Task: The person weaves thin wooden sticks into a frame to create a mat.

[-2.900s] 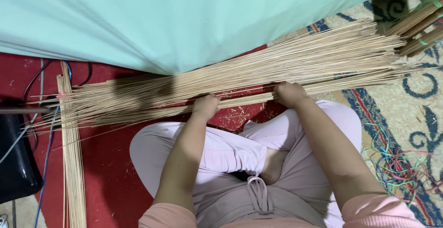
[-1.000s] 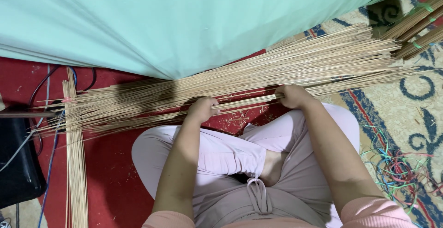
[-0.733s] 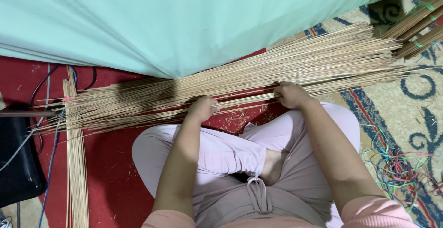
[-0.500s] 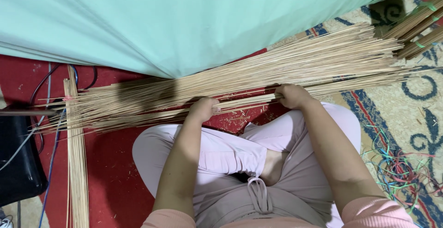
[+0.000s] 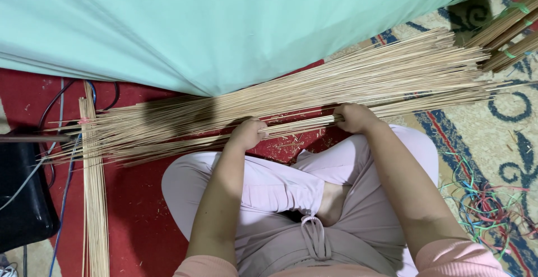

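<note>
Left hand (image 5: pixel 246 134) and right hand (image 5: pixel 354 118) each keep a closed grip on thin bamboo sticks (image 5: pixel 297 124) from the pile.

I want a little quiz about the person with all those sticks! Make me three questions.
1. True or false: both hands, the left hand and the right hand, grip thin sticks pulled from the big pile of sticks.
2. What colour is the cloth above the pile? A red, B pale green, C black.
3. Fill in: a tangle of coloured ___ lies on the patterned rug.

Key: 1 true; 2 B; 3 strings.
</note>
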